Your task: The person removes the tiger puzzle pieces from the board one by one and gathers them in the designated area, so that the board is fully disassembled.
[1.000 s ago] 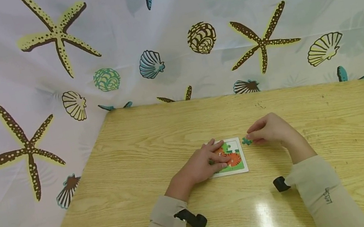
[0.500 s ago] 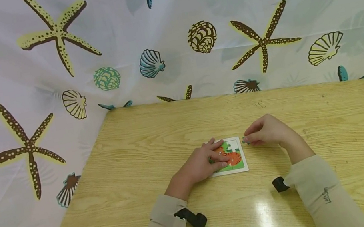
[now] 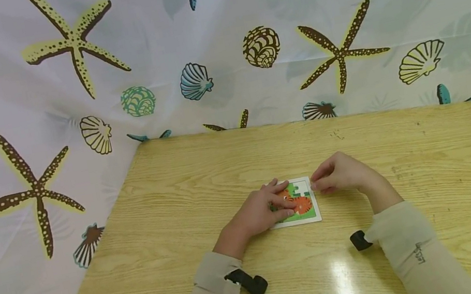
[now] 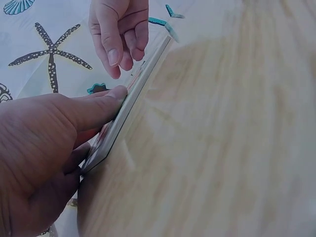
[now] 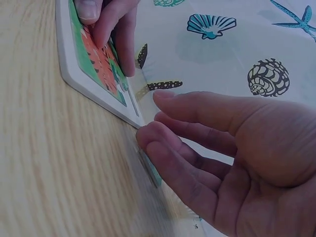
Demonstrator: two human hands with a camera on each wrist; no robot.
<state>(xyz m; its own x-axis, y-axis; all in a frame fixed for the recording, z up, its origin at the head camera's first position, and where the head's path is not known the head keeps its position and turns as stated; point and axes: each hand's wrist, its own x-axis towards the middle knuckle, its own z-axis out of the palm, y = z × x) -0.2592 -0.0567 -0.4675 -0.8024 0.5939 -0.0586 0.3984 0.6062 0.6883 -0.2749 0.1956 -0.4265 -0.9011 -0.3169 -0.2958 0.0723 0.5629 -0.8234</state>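
Observation:
A square jigsaw puzzle [image 3: 304,205] in a white frame lies on the table, its picture an orange striped animal on green. Its upper right corner shows a bare white gap. My left hand [image 3: 262,211] rests across the left side of the puzzle with fingers spread, thumb on its surface. Just off the right edge, my right hand [image 3: 344,175] hovers low with fingers loosely bent. In the right wrist view its thumb stands apart from the fingers [image 5: 170,160]. A thin teal-edged sliver [image 5: 154,170], apparently the loose puzzle piece, shows beneath them, mostly hidden.
The wooden table [image 3: 169,200] reaches back to a white curtain [image 3: 219,29] printed with starfish and shells, which also hangs at the left. Black wrist camera mounts [image 3: 254,285] stick out from both sleeves [image 3: 416,246].
My right hand has moved a little left, to the edge of the puzzle. The teal puzzle piece, earlier visible at its fingertips, is now hidden in the head view. My left hand has stayed put.

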